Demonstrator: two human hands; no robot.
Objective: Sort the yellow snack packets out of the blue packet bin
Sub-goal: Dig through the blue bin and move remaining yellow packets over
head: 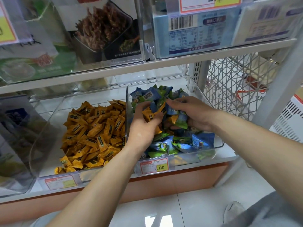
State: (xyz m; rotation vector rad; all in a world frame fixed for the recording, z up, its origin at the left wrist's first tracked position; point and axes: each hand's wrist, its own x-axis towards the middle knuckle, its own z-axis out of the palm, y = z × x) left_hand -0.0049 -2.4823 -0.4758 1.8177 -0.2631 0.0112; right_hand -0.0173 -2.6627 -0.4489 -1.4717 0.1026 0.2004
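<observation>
Yellow packets: orange-yellow wrappers, dark label strip, crimped ends; a few among blue-green packets in the right clear bin.
Left hand: fingers closed around several yellow packets.
Right hand: fingers curled into blue-green packets.
Left bin: heaped yellow packets only.

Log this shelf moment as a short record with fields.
left bin: yellow packets only
right bin: blue packets with stray yellow ones mixed in
left hand: in right bin, gripping yellow strays
right hand: in right bin, on blue packets
price tag: on right bin front
</observation>
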